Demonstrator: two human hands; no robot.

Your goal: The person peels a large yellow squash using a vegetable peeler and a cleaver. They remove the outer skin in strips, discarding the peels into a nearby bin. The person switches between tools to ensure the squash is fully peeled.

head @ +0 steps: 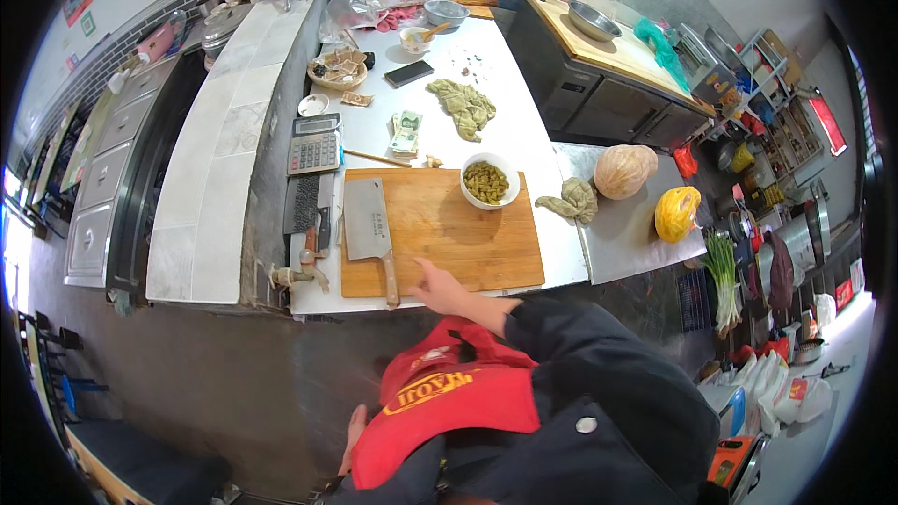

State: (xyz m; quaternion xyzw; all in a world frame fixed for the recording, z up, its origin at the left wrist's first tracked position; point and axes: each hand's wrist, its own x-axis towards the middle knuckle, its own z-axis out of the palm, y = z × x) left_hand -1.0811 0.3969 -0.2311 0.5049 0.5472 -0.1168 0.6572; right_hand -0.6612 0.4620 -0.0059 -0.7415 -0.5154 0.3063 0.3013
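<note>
My right hand (438, 286) hovers at the front edge of a wooden cutting board (456, 245), empty, with its index finger stretched out. To its left a cleaver (367, 221) lies flat, its wooden handle pointing towards me and past the board's edge. A white bowl (490, 181) of chopped green vegetables (485, 183) stands at the board's far right corner. My left hand (355, 431) hangs low beside my red apron (456, 403), away from the counter. The apron covers part of it, so its fingers are unclear.
Left of the board lie another cleaver (304, 203), a black-handled knife (323, 228) and a calculator (313, 145); a tap (302, 275) juts out nearby. Beyond are banknotes (407, 133), a phone (408, 73) and a green cloth (463, 106). A pumpkin (624, 172) sits on the right table.
</note>
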